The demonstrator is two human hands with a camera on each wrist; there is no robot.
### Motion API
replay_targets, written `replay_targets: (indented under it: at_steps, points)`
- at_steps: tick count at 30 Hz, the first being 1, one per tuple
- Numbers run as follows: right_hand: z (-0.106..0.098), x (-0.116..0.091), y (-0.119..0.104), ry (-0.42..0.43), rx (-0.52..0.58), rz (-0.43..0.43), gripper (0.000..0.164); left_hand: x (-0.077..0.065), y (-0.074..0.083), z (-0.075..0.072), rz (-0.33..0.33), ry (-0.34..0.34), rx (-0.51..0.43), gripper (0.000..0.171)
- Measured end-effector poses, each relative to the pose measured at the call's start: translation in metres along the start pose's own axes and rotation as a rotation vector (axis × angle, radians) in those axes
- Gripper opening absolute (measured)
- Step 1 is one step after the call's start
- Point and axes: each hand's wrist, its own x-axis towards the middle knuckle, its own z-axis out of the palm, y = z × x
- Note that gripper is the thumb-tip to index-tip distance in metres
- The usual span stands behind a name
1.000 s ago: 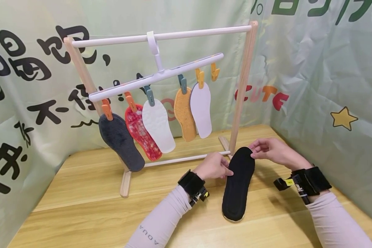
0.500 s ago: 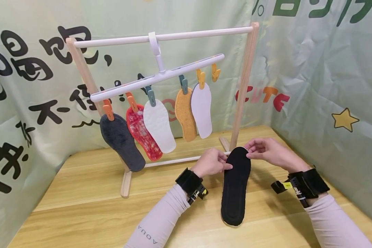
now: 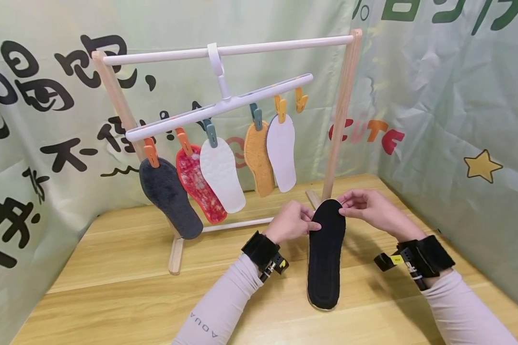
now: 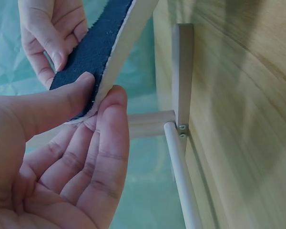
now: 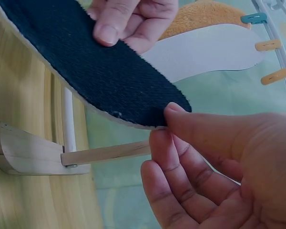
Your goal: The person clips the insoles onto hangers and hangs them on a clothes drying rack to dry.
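A black insole (image 3: 325,258) with a pale underside is held in front of the rack's right leg, its wide end low over the table. My left hand (image 3: 291,222) pinches its left edge, thumb on the black face and fingers behind. On the opposite side, my right hand (image 3: 366,211) pinches the upper right edge near the tip between thumb and fingertips. The left wrist view shows the pale layer (image 4: 126,43) of the insole's edge. In the right wrist view, the thumb (image 5: 174,112) presses the insole's dark face close to its end.
A wood-and-white rack (image 3: 280,46) holds a white hanger (image 3: 224,104). Dark grey (image 3: 168,196), red (image 3: 198,184), white (image 3: 222,177), orange (image 3: 259,160) and pale lilac (image 3: 281,153) insoles hang from its clips. A yellow clip (image 3: 300,100) at the right end holds nothing. Below lies the wooden table (image 3: 112,297).
Both hands have shifted slightly left and upward with the black insole, which now stands straighter in the head view. The hanging insoles stay in place.
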Motion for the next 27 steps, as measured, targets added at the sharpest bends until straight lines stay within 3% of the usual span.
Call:
replay_targets:
  at_steps: [5,27]
  points:
    - [0.0022,0.0008,0.0018,-0.002,0.0,0.025,0.031,0.0004,-0.0001,-0.0011,0.026,0.03,-0.035,0.014]
    - [0.0084,0.002,0.0032,-0.125,0.055,0.054,0.022,0.0005,0.0034,-0.01,0.02,0.175,-0.119,0.012]
